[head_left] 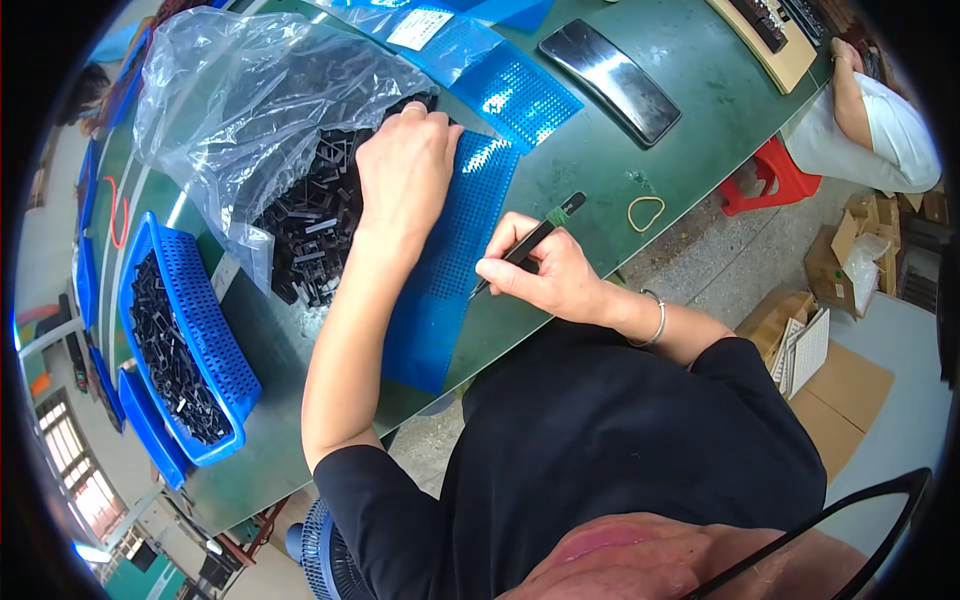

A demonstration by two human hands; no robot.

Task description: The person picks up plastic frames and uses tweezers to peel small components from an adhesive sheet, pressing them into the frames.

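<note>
My left hand (405, 165) reaches over a heap of small black plastic pieces (318, 215) at the mouth of a clear plastic bag (235, 95). Its fingers curl down at the far edge of the heap; the fingertips, and anything in them, are hidden. A slim black pen-shaped tool (535, 240) with a green band and a pale pointed tip is gripped in my right hand (555, 270). That tip points down over the near right edge of a blue sheet dotted with small holes (462, 225). Part of the sheet lies under my left forearm.
A blue perforated basket (208, 310) full of small black pieces stands at left. Beyond my right hand lie a rubber band (646, 212) and a dark phone (612, 80). Another person's arm (850, 105) rests near a red stool (770, 178). Cardboard boxes (850, 250) stand at right.
</note>
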